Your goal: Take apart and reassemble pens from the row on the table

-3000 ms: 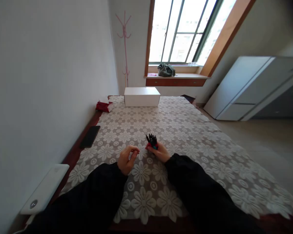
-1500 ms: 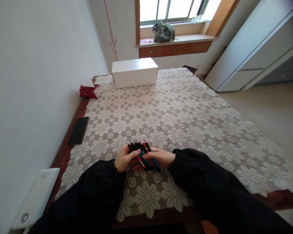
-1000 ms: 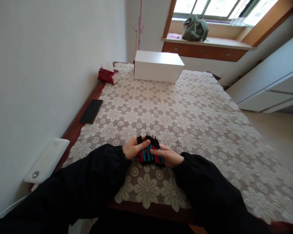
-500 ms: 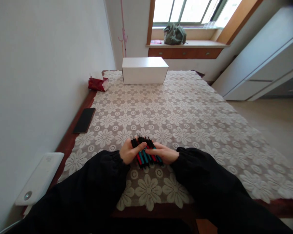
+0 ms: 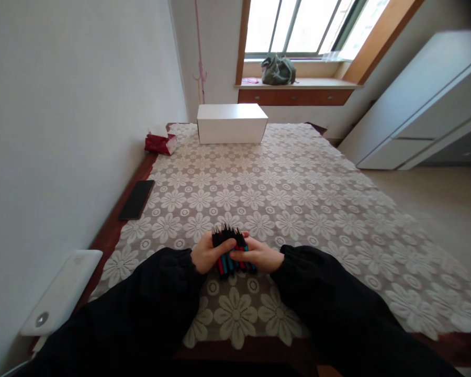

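A bundle of pens point(image 5: 225, 264) with black, red and teal parts is held between my two hands, low over the near part of the table. Their tips point away from me, toward the far end. My left hand point(image 5: 209, 253) is closed round the left side of the bundle, its thumb lying across the top. From the right, my right hand point(image 5: 261, 254) grips the other side, thumb also on top. The two thumbs nearly meet in the middle. Most of the other fingers are hidden beneath or behind the pens.
A floral lace tablecloth point(image 5: 255, 196) covers the table. At its far end stands a white box point(image 5: 231, 130). Along the left edge are a red tissue pack point(image 5: 159, 144), a dark phone-like slab point(image 5: 137, 200) and a white device point(image 5: 63, 293) by the wall.
The pens have been drawn closer together, their tips in a tighter cluster. My hands still hold them from both sides. The view has tilted up slightly.
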A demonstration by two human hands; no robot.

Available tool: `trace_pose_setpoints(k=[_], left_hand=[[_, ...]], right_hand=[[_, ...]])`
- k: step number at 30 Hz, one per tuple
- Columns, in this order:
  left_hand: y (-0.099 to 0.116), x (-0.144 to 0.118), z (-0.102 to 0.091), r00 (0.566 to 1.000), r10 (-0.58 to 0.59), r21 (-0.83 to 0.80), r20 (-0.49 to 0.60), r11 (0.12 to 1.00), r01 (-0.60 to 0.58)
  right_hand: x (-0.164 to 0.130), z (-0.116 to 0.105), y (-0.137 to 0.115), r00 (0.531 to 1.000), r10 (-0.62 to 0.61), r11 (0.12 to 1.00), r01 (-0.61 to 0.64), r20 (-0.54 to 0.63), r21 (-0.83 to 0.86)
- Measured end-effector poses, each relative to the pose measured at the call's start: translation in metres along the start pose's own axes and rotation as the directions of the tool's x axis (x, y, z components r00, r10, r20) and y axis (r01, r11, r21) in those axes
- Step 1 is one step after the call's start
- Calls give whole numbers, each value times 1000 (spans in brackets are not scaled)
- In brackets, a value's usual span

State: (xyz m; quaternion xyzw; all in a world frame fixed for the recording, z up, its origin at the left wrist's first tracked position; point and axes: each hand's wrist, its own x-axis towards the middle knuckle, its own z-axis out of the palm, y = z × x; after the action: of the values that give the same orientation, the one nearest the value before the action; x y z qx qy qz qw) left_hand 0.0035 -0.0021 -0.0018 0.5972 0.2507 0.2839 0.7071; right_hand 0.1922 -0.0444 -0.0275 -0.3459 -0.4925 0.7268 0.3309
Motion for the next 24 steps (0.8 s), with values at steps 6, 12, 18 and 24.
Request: trace_pose_setpoints(k=[6, 12, 18, 24], left_hand=[[-2, -2, 2, 995, 43, -9, 94, 999, -42], [11, -8, 6, 976, 153, 85, 154, 982, -167], [17, -11, 4, 911, 302, 274, 280, 885, -377], [4, -9, 7, 938, 256, 235, 233, 921, -310]], right_hand=[[-2, -6, -4, 1000, -5, 983, 7, 11, -186], [-8, 3, -14, 995, -74, 951, 89, 61, -297], [-10, 8, -14, 991, -90, 948, 116, 100, -295], [-11, 8, -17, 988, -74, 929, 118, 138, -350]])
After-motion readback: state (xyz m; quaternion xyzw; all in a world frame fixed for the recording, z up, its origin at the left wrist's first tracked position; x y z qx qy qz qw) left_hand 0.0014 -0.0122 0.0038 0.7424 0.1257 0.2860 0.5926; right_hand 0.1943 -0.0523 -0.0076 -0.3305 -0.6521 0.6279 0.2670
